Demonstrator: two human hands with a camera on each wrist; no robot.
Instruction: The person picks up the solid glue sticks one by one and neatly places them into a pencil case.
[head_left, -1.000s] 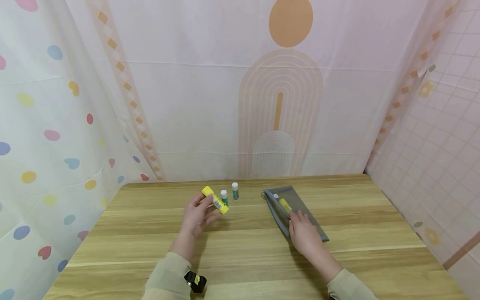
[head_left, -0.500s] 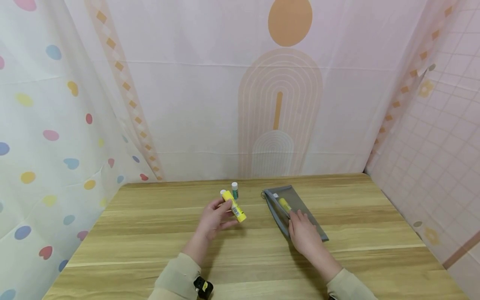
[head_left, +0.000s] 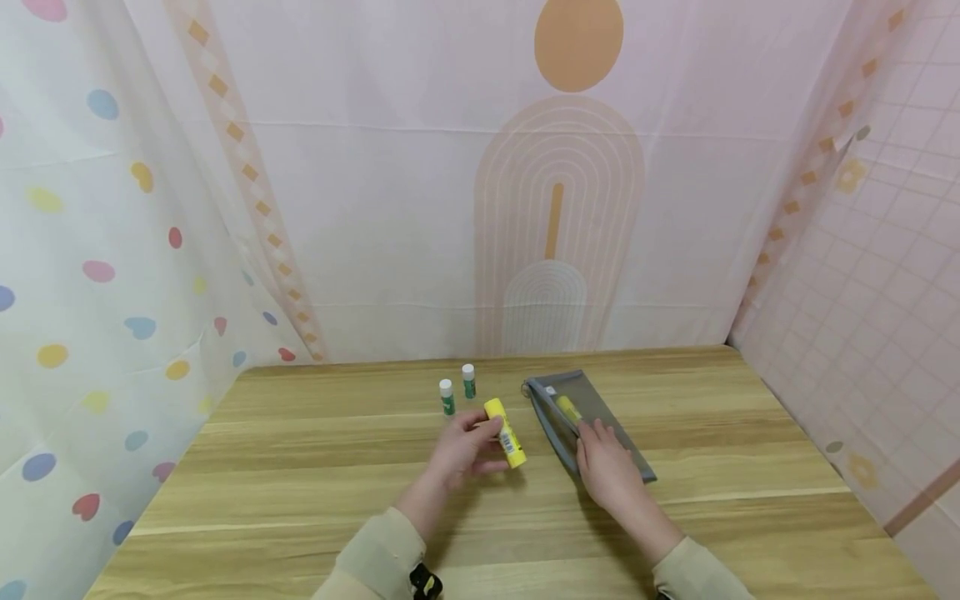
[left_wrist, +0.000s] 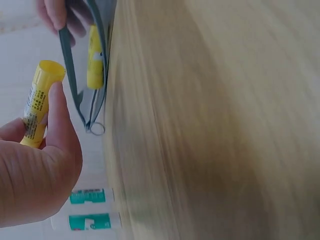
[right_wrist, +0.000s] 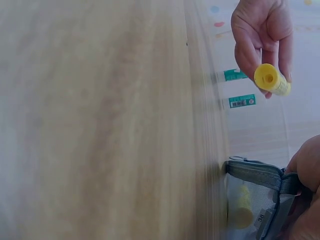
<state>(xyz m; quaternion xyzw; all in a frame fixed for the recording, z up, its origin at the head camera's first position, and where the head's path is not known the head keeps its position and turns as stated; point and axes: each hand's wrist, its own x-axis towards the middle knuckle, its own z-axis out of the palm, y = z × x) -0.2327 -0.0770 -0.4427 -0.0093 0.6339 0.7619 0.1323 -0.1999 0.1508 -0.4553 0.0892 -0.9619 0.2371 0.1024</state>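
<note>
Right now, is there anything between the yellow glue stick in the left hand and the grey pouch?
No. In the head view only bare wooden table separates the yellow glue stick from the grey pouch.

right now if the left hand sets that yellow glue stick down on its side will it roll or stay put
Probably rolls: the yellow glue stick is a smooth round tube, its circular end showing in the right wrist view, and the table looks flat and slick. It seems stiff and light, since the left hand holds it with fingertips alone.
</note>
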